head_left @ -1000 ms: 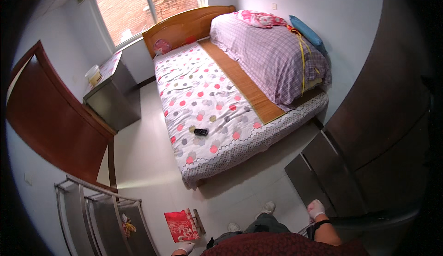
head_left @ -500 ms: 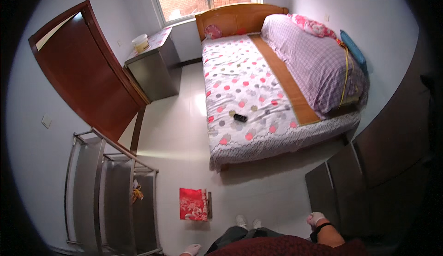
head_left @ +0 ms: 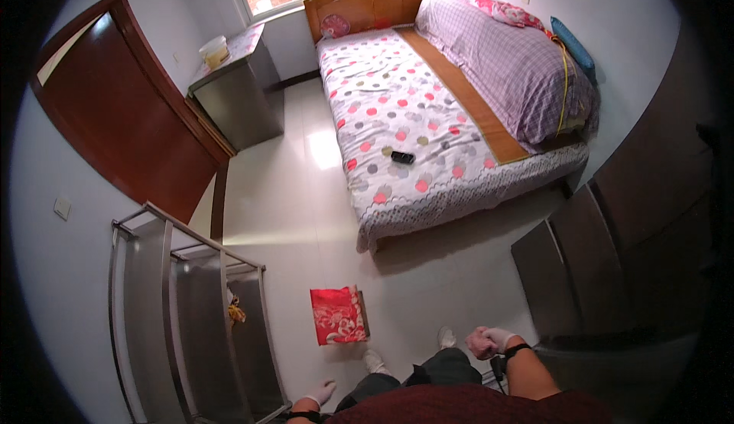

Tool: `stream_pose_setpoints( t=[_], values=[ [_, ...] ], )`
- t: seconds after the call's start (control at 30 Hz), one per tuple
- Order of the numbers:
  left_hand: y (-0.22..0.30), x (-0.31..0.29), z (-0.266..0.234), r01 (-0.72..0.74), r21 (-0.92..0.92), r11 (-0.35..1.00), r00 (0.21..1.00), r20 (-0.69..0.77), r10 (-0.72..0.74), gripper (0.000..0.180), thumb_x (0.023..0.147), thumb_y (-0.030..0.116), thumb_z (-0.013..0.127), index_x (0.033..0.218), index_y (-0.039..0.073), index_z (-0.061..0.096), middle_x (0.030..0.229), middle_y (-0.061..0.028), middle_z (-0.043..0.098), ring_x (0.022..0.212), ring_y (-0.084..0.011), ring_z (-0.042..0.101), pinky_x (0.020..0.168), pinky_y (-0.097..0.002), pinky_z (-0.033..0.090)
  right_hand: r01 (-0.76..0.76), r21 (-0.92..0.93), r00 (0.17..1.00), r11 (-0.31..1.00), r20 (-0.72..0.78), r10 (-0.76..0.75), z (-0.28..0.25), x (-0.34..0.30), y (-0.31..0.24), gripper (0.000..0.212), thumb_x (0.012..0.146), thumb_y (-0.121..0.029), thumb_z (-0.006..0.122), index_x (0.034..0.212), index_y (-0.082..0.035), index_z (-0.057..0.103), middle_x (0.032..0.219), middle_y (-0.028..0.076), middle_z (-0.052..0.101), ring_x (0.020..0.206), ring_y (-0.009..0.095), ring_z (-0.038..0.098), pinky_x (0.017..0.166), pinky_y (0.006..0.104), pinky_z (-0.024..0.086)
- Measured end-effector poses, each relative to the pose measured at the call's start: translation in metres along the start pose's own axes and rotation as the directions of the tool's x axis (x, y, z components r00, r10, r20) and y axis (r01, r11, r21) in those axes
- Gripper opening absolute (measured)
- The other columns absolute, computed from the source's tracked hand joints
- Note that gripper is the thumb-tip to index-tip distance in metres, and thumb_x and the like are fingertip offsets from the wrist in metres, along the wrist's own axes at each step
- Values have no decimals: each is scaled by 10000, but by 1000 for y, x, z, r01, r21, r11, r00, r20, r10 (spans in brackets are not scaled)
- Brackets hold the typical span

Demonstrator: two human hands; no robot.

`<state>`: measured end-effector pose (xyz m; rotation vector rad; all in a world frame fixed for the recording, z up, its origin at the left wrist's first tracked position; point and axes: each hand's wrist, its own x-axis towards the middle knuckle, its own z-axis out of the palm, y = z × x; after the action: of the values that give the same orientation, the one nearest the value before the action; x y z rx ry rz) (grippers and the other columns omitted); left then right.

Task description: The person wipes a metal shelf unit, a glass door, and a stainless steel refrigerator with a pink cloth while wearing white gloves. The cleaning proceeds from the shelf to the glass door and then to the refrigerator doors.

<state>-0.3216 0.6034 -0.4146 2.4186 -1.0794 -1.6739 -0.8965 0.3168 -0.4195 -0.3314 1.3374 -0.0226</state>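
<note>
My right hand (head_left: 497, 339), in a pale glove with a black band at the wrist, is closed in front of my right thigh. A crumpled pinkish bundle (head_left: 480, 343), looking like a cloth, shows at its fingers. Just beneath the wrist is a small black object with a cord (head_left: 498, 367). My left hand (head_left: 319, 396), also gloved, hangs low beside my left leg, fingers stretched forward and apparently holding nothing. Nearest to it are a steel shelf rack (head_left: 225, 286) and a red patterned stool or box (head_left: 336, 317) on the floor.
Beyond stands a bed (head_left: 405, 126) with a dotted sheet, a black handheld device (head_left: 402, 158) and a checked-cloth-covered pile (head_left: 505, 64). A grey cabinet (head_left: 237, 110) carries a tub (head_left: 215, 51). A red-brown door (head_left: 130, 110) is at left, dark furniture (head_left: 612, 248) at right.
The view has shifted, with more of my legs and arms showing. My right hand has moved inward and the pinkish bundle shows more plainly. My left hand has come up slightly; one foot has stepped apart.
</note>
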Motion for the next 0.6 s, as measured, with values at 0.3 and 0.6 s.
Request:
stream_pose_setpoints(
  t=[0.3,0.6],
  values=[
    [-141,-15,-94,124,131,984,985,106,-138,552,954,513,525,1324,134,684,1282,-191,689,1222,-359,636,1057,-417,491,-76,-393,973,916,173,155,162,53,73,121,953,-128,564,1019,-71,648,744,92,691,481,136,521,435,306,394],
    [-127,9,-101,142,69,987,984,96,-149,518,977,475,522,1335,133,673,1314,-203,672,1249,-335,625,1068,-417,481,26,-281,937,959,341,74,166,43,91,74,959,-111,576,947,-41,595,756,95,690,517,99,561,441,253,414]
  ],
)
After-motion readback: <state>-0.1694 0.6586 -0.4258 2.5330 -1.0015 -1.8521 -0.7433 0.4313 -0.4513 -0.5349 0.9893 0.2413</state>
